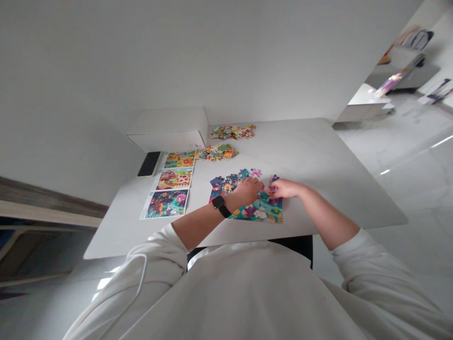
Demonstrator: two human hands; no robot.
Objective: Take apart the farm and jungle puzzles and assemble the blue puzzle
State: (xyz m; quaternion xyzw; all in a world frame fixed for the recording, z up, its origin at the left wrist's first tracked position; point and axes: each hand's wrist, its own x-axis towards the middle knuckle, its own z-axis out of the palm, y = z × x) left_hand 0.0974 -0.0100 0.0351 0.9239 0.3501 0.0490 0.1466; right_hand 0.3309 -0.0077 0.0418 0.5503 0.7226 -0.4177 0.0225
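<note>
A partly assembled jigsaw puzzle (260, 211) in teal, purple and dark blue lies flat on the table near my body. My left hand (248, 189), with a black watch on its wrist, rests over the puzzle's upper middle. Its fingers are bent downward and closed; what they hold, if anything, is hidden under them. At the puzzle's right edge my right hand (283, 188) pinches a purple puzzle piece (273, 178). A pink piece (255, 173) and several dark blue pieces (216, 181) lie along the upper side of the puzzle, just beyond my left hand.
Two piles of loose pieces, a farther pile (232, 131) and a nearer pile (218, 152), lie toward the wall. A picture sheet (174, 179) with three scenes and a dark phone (149, 164) are at left. Behind them stands a white box (166, 140) on the white table (336, 179).
</note>
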